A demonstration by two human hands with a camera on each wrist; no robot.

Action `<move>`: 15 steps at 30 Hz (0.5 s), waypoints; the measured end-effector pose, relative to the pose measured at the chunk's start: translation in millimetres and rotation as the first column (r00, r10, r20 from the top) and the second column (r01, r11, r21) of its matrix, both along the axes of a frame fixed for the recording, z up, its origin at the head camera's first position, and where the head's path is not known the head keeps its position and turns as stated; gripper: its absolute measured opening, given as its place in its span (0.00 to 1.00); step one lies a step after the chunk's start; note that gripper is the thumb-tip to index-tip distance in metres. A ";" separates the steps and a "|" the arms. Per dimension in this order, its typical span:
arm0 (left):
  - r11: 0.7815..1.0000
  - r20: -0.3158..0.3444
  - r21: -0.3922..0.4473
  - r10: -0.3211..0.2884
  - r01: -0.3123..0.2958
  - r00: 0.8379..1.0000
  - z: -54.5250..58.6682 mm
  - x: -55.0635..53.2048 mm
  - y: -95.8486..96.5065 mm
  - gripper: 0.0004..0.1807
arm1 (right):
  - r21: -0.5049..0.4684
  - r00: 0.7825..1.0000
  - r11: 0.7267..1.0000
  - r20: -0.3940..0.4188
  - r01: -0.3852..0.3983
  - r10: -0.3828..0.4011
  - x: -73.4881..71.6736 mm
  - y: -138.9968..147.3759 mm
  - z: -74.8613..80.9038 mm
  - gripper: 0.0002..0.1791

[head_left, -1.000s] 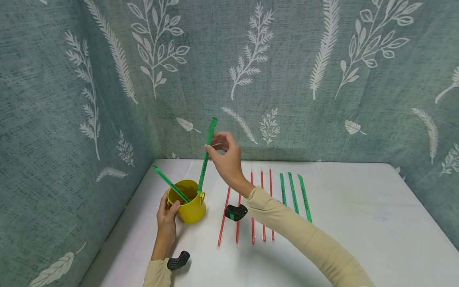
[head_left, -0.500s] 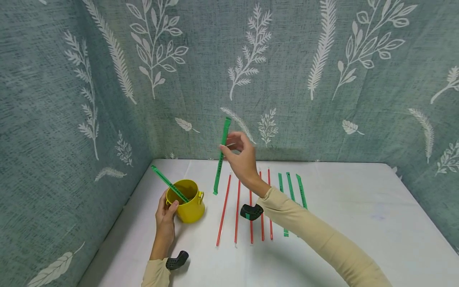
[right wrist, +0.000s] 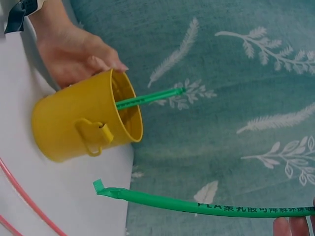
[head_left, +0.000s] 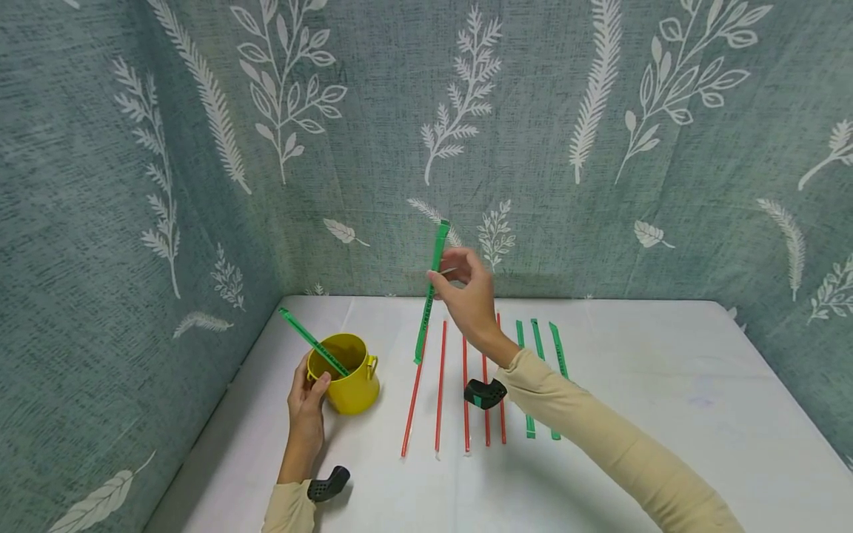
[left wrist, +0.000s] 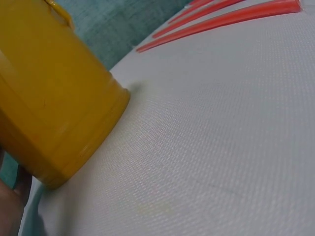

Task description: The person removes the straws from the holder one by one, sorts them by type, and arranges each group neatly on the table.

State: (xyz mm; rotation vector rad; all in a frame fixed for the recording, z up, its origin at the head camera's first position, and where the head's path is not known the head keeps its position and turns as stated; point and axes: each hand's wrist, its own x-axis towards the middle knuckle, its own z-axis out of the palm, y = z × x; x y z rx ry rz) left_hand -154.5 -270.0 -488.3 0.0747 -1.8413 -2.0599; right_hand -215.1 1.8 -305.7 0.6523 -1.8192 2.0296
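Note:
My left hand [head_left: 307, 416] grips the side of a small yellow pail [head_left: 357, 394], thumb over the rim, fingers round the outside. The pail stands on the table at the left, with one green wrapped straw [head_left: 301, 332] leaning out over its rim. My right hand [head_left: 469, 302] pinches a second green wrapped straw [head_left: 424, 326] between thumb and fingers, near its upper half. This straw hangs nearly upright to the right of the pail, its lower end overlapping a red straw in the head view. Printed lettering shows along it in the right wrist view.
Several red wrapped straws [head_left: 440, 392] lie side by side on the white table [head_left: 666, 414], right of the pail. Further right are 3 green wrapped straws [head_left: 559, 352], partly behind my right arm. A patterned curtain [head_left: 533, 148] hangs behind and at the left.
My right hand has moved right with its green straw, whose lower end has left the pail's rim and now hangs over the red straws. My left hand and the pail stay in place.

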 end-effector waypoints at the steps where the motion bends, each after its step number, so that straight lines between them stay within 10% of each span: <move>1: 1.000 0.000 0.000 0.000 0.000 1.000 -0.1 -0.1 -0.1 0.30 | -0.001 1.000 1.000 -0.001 0.003 -0.003 -0.2 1.0 -0.2 0.17; 15: 1.000 0.007 -0.008 0.001 -0.001 1.000 0.0 -0.4 -0.1 0.30 | -0.015 0.998 0.999 0.033 0.050 -0.049 -3.5 16.5 -13.2 0.17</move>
